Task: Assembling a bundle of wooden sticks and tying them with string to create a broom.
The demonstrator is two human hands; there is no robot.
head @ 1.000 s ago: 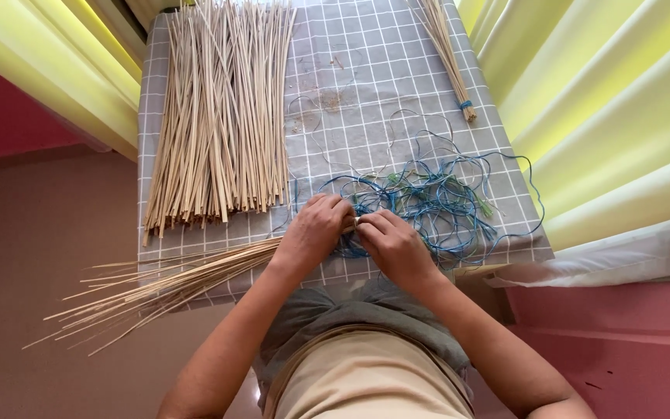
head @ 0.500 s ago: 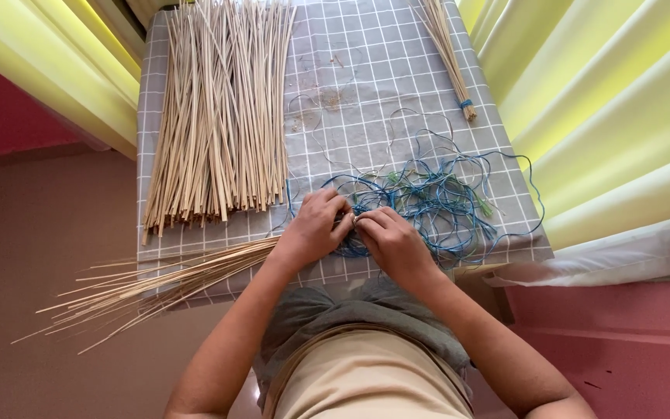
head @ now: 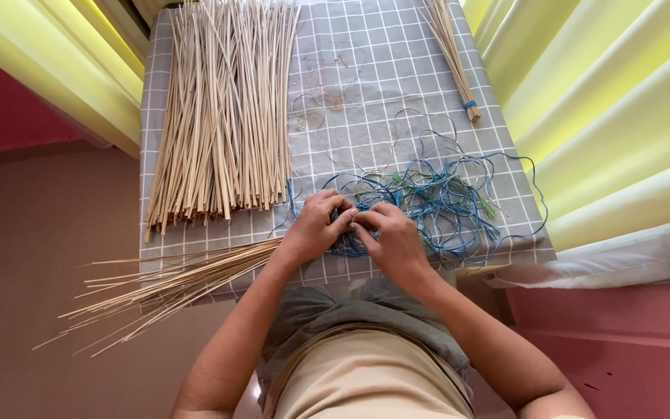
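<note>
Both hands met at the near edge of the counter (head: pixel 397 70), the left hand (head: pixel 313 229) and right hand (head: pixel 391 240) pinching a strand at the edge of the blue string tangle (head: pixel 436 206), which spread out just to their right. It looked like a tying or knotting step on the splayed stick bundle (head: pixel 172 283) that trailed off to the left of the hands; a firm, steady pull seemed called for. Beyond the hands lay a broad heap of sticks (head: pixel 222 116) and a small tied bundle (head: pixel 453 54) on the grey checked cloth. Yellow curtains (head: pixel 606 101) hung either side.
</note>
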